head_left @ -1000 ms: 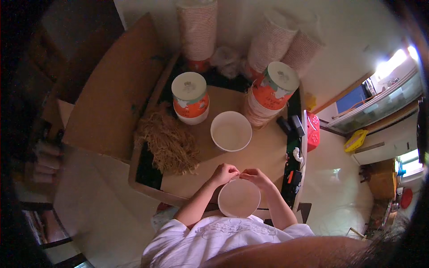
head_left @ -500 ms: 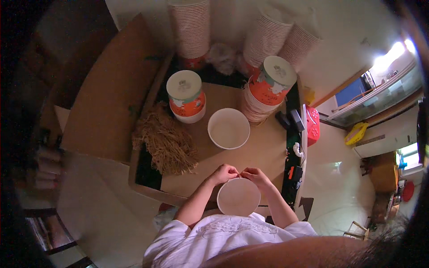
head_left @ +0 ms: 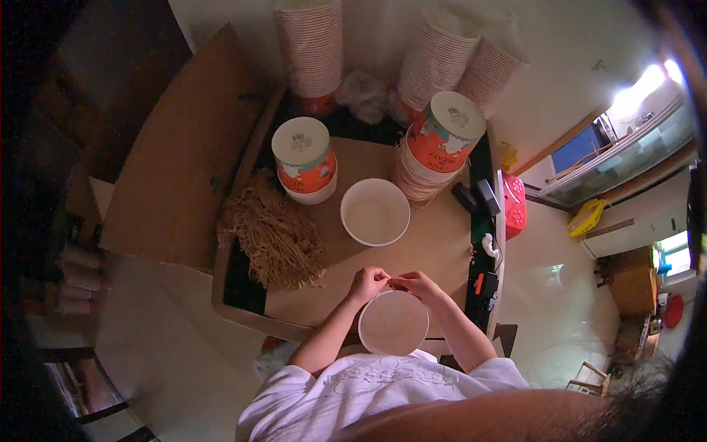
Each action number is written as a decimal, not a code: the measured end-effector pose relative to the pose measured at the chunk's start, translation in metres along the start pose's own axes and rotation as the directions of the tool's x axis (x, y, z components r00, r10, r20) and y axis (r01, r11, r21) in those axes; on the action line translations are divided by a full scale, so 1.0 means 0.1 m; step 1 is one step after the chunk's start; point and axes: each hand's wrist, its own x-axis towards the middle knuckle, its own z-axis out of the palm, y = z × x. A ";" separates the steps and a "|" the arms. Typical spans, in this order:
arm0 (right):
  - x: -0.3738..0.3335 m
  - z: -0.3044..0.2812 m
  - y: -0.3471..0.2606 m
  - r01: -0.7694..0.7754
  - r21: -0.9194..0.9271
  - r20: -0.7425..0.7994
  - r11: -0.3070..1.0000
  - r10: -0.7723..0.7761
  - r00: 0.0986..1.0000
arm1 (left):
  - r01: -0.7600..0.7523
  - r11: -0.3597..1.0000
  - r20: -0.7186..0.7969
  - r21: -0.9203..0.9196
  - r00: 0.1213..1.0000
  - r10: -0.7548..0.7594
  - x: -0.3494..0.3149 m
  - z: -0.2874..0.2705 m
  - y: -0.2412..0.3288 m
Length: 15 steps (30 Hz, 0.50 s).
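**Both hands pinch at the rim of a white paper bowl**

From the head camera, looking down: the person sits at a table covered with brown cardboard (head_left: 434,243). A white paper bowl (head_left: 393,322) rests at the near edge of it, right in front of their chest. The left hand (head_left: 367,283) and the right hand (head_left: 417,284) meet just above the bowl's far rim, fingertips drawn together as if pinching something thin between them; what it is I cannot make out, though a faint line seems to run down across the bowl's opening.

Further out on the cardboard stands a second, empty white bowl (head_left: 375,211), well apart from the hands. To the person's left lies a heap of tan, straw-like fibre (head_left: 271,234). Behind it stands an orange-and-white lidded bowl stack (head_left: 303,160), and to the right another, taller stack of bowls with a lidded orange one (head_left: 442,140) on top. Tall columns of nested cups (head_left: 312,44) line the wall.

As I judge it, the work is at an early point: the near bowl looks nearly empty, the other bowl is untouched, and the fibre heap is large.
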 end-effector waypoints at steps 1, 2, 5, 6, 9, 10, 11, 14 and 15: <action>-0.01 0.01 -0.02 -0.020 0.029 0.007 0.999 0.020 1.000 | -0.001 1.000 0.000 0.000 1.000 0.001 0.01 0.00 0.01; 0.02 -0.01 0.00 -0.019 0.029 0.007 0.999 0.018 1.000 | -0.014 1.000 -0.003 0.015 1.000 0.014 0.01 0.00 0.02; 0.18 -0.13 0.15 -0.084 0.067 0.069 0.994 0.080 0.994 | -0.039 0.999 -0.008 0.036 0.999 0.039 0.01 0.00 0.02; 0.22 -0.17 0.20 -0.066 0.015 0.088 0.998 0.064 0.994 | -0.050 0.998 -0.010 0.043 0.999 0.050 0.01 0.00 0.02; 0.11 -0.18 0.07 -0.005 -0.134 0.188 0.991 0.031 0.982 | 0.027 0.996 -0.048 0.080 0.999 -0.024 -0.03 -0.05 0.03; 0.05 -0.19 0.00 0.046 -0.221 0.256 0.974 0.012 0.967 | 0.027 0.997 -0.047 0.079 0.999 -0.023 -0.02 -0.06 0.03; 0.07 -0.21 0.01 0.046 -0.221 0.255 0.974 0.012 0.967 | 0.003 0.996 -0.079 0.090 0.997 0.005 -0.02 -0.07 0.02; 0.14 -0.25 0.09 0.062 -0.206 0.305 0.977 0.003 0.952 | -0.020 0.997 -0.069 0.074 0.997 0.025 0.01 -0.10 0.05; 0.14 -0.26 0.13 0.067 -0.181 0.313 0.981 -0.007 0.950 | -0.017 0.999 -0.029 0.047 0.999 0.018 0.01 -0.10 0.06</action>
